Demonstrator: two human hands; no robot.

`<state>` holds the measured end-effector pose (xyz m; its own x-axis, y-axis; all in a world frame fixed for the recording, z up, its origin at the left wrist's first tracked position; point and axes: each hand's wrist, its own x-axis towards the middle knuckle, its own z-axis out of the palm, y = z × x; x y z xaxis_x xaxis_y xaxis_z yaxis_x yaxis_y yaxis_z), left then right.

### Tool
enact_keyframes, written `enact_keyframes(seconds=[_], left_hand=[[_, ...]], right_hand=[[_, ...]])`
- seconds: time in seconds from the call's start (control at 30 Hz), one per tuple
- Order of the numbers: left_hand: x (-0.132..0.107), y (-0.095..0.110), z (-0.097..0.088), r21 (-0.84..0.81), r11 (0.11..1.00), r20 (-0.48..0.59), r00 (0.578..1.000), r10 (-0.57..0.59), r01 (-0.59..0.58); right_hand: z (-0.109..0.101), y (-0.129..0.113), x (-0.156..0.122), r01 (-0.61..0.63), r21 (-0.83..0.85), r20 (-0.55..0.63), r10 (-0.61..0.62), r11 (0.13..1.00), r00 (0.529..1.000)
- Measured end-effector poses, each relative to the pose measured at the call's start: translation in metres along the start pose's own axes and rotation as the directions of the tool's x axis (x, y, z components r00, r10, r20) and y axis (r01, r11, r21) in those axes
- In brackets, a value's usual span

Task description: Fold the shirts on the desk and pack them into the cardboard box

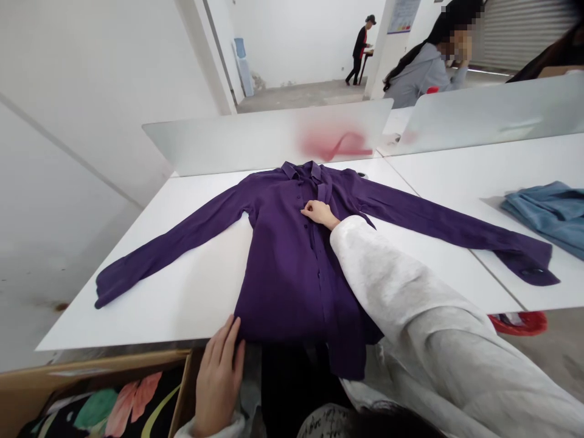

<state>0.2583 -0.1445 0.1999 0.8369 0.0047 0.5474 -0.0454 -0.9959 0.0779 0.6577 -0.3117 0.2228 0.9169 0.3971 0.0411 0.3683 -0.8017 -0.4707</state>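
A purple button-up shirt (283, 261) lies face up on the white table (205, 292), its collar away from me and both sleeves stretched out to the sides. The front is partly undone, and the lower end of one front edge hangs over the near table edge. My right hand (320, 213) is closed in a pinch on the shirt's front near the buttons, below the collar. At the bottom left corner of the hem, my left hand (221, 362) rests with its fingers stretched out, fingertips touching the cloth.
A frosted divider (255, 137) stands along the table's far edge. Blue folded cloth (547, 213) lies at the right. Below the table are a cardboard box (182, 389) of printed fabric and a red bin (524, 323). A person in grey (424, 73) sits beyond the divider; another stands farther back.
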Motion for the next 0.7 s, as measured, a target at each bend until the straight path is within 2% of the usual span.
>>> enact_keyframes(seconds=[0.1, 0.2, 0.3, 0.4, 0.47, 0.53, 0.6, 0.7], left_hand=[[-0.003, 0.0, 0.002, -0.087, 0.979, -0.047, 0.981, -0.189, 0.184], [-0.011, 0.001, 0.002, -0.258, 0.901, 0.017, 0.934, -0.358, 0.35], [-0.017, 0.004, 0.0, -0.368, 0.775, 0.117, 0.852, -0.51, 0.515], [-0.018, 0.011, 0.0, -0.495, 0.582, 0.203, 0.737, -0.645, 0.645], [-0.017, 0.014, 0.002, -0.563, 0.438, 0.292, 0.665, -0.688, 0.701], [-0.015, 0.016, 0.006, -0.579, 0.34, 0.355, 0.604, -0.713, 0.741], [-0.013, 0.015, 0.01, -0.588, 0.292, 0.347, 0.561, -0.751, 0.754], [-0.013, 0.012, 0.014, -0.639, 0.226, 0.276, 0.494, -0.825, 0.735]], right_hand=[[0.001, 0.0, 0.0, -0.004, -0.003, -0.003, 0.004, 1.0, 1.0], [0.001, 0.0, 0.0, -0.006, -0.007, -0.002, 0.006, 1.0, 1.0], [0.0, 0.0, 0.0, -0.009, -0.009, -0.001, 0.009, 1.0, 1.0], [0.001, 0.001, 0.0, -0.007, 0.002, -0.007, 0.007, 1.0, 1.0], [0.001, 0.002, 0.001, -0.003, 0.014, -0.013, 0.003, 1.0, 1.0], [0.002, 0.004, 0.002, 0.004, 0.022, -0.016, -0.003, 1.0, 1.0], [0.003, 0.005, 0.002, 0.01, 0.029, -0.02, -0.01, 1.0, 1.0], [0.003, 0.006, 0.003, 0.016, 0.04, -0.031, -0.015, 0.999, 0.999]])
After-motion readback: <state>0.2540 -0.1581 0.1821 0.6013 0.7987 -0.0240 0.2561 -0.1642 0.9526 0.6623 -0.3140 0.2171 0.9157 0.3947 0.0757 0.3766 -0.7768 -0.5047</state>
